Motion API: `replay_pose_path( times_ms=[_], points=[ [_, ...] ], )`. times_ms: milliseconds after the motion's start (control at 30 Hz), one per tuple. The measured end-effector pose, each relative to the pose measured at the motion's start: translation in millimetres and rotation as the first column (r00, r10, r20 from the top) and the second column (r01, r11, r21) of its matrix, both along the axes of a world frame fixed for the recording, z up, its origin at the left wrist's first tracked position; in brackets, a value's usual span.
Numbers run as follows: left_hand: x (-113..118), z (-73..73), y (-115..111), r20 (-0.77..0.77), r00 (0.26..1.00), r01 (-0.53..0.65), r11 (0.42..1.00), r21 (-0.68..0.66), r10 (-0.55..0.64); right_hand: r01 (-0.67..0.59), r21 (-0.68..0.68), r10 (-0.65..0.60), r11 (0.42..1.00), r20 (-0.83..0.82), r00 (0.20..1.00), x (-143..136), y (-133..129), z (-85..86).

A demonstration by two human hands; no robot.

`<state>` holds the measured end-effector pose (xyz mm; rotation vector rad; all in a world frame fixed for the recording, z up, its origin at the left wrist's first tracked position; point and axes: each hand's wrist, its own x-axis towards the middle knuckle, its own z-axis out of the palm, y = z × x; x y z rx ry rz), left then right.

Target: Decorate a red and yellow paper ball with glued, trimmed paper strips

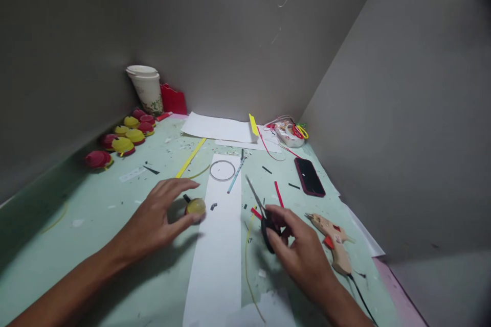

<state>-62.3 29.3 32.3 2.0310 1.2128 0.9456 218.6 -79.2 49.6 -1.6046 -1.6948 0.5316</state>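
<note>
My left hand is open over the table, thumb and fingers spread around a small round yellow piece. Its thumb is at the piece's lower edge; whether it touches I cannot tell. A short black strip sticks out at the piece's upper left. In my right hand is a pair of scissors with black handles, blades pointing up and to the left. Under the blades' base lies a red strip. Between the hands runs a long white paper strip, with tiny black cut bits on it.
Red and yellow domed pieces sit at the left by a paper cup. A metal ring and a blue pen-like stick lie ahead. To the right are a phone and a corded glue gun. Grey walls enclose the table.
</note>
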Motion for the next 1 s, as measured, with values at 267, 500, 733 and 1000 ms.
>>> replay_pose_path(
  times_ms=[267,500,733,1000],
  points=[
    [37,1.9,18,-0.246,0.916,0.345,0.935,0.077,-0.318,-0.059,-0.072,0.017,0.996,-0.484,0.875,-2,28,51.4],
    [19,26.7,31,-0.134,0.979,0.159,0.986,0.047,-0.152,0.042,0.094,0.017,0.995,-0.551,0.834,28,57,81.7],
    [19,89.6,20,0.092,0.993,-0.054,0.986,-0.159,0.069,-0.008,0.246,0.135,0.969,-0.507,0.852,31,81,121.0],
    [51,186.4,19,0.457,0.889,-0.044,0.987,0.154,-0.031,-0.151,0.176,0.223,0.973,-0.525,0.821,17,116,147.5]
  ],
)
